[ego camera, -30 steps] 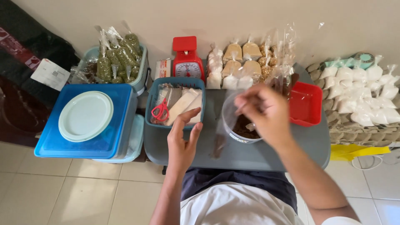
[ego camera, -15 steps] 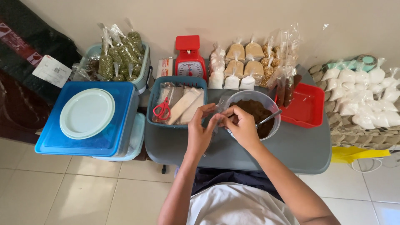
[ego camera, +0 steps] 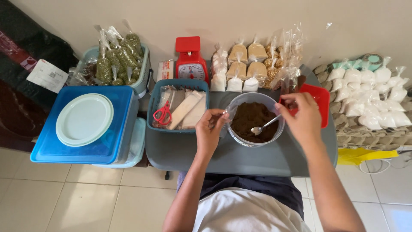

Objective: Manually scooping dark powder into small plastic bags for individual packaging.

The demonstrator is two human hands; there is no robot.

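My left hand (ego camera: 209,130) pinches a small clear plastic bag (ego camera: 225,117) at the left rim of a clear round bowl (ego camera: 254,143) of brown powder (ego camera: 250,115). A metal spoon (ego camera: 265,126) lies in the powder, its handle pointing up and right. My right hand (ego camera: 301,117) hovers over the bowl's right edge with its fingertips at the end of that handle. I cannot tell whether they grip it. The bowl stands on a grey table (ego camera: 257,160) in front of me.
A blue basket (ego camera: 178,82) with red scissors (ego camera: 164,114) and flat packs sits left of the bowl; a red tray (ego camera: 321,102) is on the right. A red scale (ego camera: 190,64) and filled bags (ego camera: 245,64) line the wall. Left: blue-lidded tubs (ego camera: 111,141), pale plate (ego camera: 83,119). Right: white bags (ego camera: 373,103).
My right hand has let go of the bag and moved right to the spoon handle. My left hand keeps the bag at the bowl's left rim.
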